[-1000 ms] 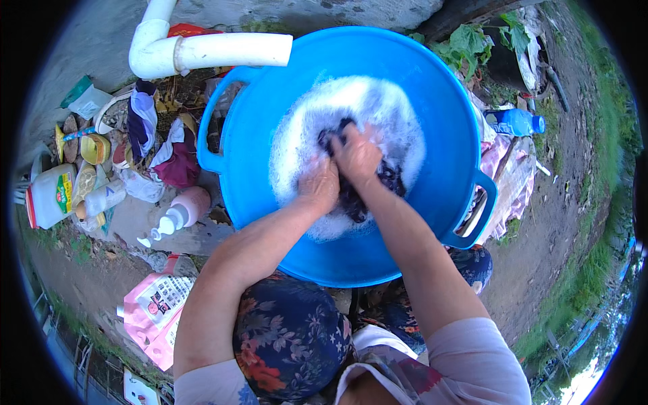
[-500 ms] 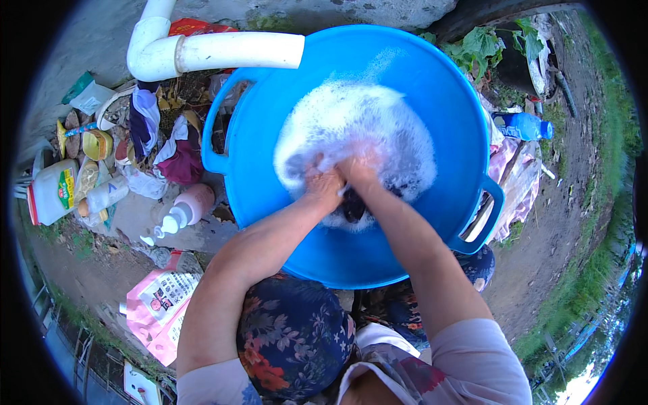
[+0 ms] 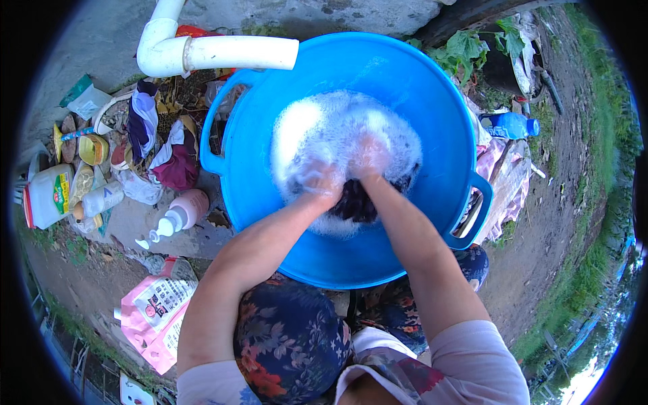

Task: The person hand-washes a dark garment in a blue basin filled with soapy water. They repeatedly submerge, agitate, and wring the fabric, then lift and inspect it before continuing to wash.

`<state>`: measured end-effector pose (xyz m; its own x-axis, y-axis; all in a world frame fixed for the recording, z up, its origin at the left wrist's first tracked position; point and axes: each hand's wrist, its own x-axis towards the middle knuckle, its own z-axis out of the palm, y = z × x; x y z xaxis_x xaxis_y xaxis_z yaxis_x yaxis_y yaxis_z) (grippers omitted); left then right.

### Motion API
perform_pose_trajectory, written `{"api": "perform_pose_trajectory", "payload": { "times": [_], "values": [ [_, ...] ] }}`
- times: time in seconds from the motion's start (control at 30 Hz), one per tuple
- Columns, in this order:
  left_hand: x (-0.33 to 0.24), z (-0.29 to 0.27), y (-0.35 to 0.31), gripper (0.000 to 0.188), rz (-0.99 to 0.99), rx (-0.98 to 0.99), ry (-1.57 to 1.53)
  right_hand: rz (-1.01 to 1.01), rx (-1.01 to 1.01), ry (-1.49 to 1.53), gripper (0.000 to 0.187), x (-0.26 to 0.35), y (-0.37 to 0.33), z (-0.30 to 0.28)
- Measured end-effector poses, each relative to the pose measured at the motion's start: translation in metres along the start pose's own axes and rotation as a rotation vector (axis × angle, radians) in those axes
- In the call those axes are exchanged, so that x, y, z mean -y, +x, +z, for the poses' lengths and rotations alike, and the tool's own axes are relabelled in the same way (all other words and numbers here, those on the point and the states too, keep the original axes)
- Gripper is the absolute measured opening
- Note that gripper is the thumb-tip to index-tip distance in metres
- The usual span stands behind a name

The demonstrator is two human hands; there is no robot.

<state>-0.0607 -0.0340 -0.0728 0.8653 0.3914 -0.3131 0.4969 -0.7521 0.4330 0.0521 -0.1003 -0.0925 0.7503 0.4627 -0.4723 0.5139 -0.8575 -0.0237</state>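
Note:
A large blue tub holds water under white suds. Dark wet cloth shows through the foam between my wrists. My left hand is sunk in the suds at the cloth's left side. Slightly farther off and to the right, my right hand presses into the foam over the cloth. Suds and motion blur cover the fingers of both hands, so their grip on the cloth cannot be made out.
A white pipe juts over the tub's far left rim. At left are a pink pump bottle, a white jug, a maroon cloth and a pink bag. A blue bottle lies at right.
My hands have moved apart from being close together, the left slightly left and the right slightly right. More dark cloth shows between them. The view has shifted slightly.

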Motion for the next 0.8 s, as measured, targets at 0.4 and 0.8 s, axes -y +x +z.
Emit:
{"api": "perform_pose_trajectory", "payload": {
  "times": [0.4, 0.8],
  "values": [
    [-0.018, -0.066, -0.009, 0.107, 0.124, 0.147, -0.131, 0.034, -0.204, 0.535, 0.061, -0.058, -0.023, -0.039],
    [0.008, -0.001, -0.006, 0.064, -0.007, 0.252, 0.035, 0.155, -0.002, 0.490, 0.037, 0.024, 0.016, -0.048]
  ]
}}
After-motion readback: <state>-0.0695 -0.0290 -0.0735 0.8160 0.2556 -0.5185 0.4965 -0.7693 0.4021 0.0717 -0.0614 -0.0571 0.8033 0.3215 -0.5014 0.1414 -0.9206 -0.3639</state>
